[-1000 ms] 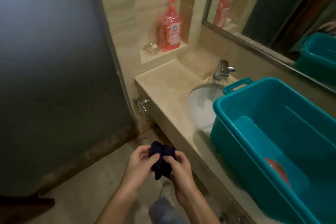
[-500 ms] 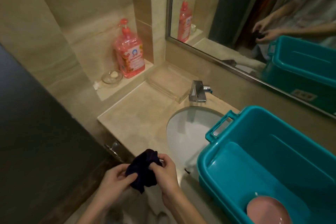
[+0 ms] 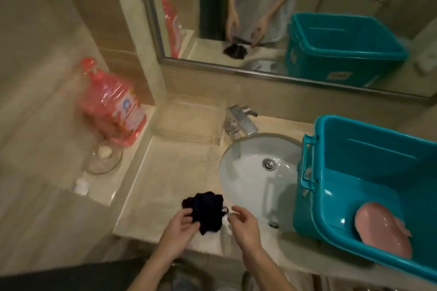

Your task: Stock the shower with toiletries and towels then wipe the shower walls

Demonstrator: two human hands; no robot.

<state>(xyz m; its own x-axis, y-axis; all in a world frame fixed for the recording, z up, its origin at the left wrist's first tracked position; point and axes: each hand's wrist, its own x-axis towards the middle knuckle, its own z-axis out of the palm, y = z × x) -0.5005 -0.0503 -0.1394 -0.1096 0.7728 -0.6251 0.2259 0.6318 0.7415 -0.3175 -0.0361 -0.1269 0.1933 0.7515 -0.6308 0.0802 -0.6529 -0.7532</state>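
Note:
A small dark navy cloth point(image 3: 206, 211), bunched up, hangs over the front of the beige counter point(image 3: 170, 179), left of the sink. My left hand point(image 3: 181, 227) grips the cloth's left side with curled fingers. My right hand point(image 3: 243, 222) is just right of the cloth, fingertips pinching near its edge; whether they hold it is unclear. A teal plastic tub point(image 3: 354, 172) stands on the counter at right with a pink soap dish point(image 3: 380, 229) lying in it.
A pink pump bottle point(image 3: 113, 106) stands on a ledge at left beside a glass dish with soap point(image 3: 104, 157). A white sink point(image 3: 255, 172) with a chrome tap point(image 3: 238, 120) sits mid-counter. The wall mirror point(image 3: 272, 7) reflects a person and the tub.
My view has swung right and down from the dark door to the counter and mirror. Both hands carried the cloth forward over the counter's front edge, and my right hand loosened from it.

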